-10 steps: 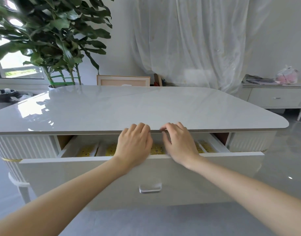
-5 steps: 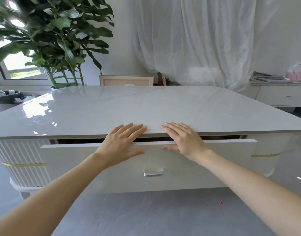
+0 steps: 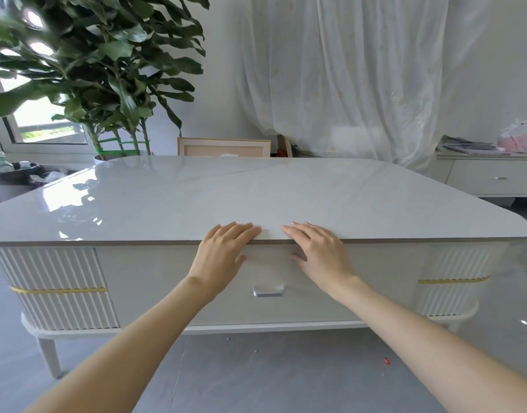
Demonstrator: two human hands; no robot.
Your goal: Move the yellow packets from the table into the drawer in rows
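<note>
Fingers (image 3: 240, 231) of the left hand (image 3: 219, 259) and right hand (image 3: 320, 254) lie straight, pressed flat on the shut drawer (image 3: 167, 281) front.

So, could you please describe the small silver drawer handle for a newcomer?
Find the large white table with the glossy marble-look top. Under its near edge lies the smooth white drawer front, between ribbed side panels. The small silver metal handle sits low at its centre, below the left hand and right hand, the only silver piece.
</note>
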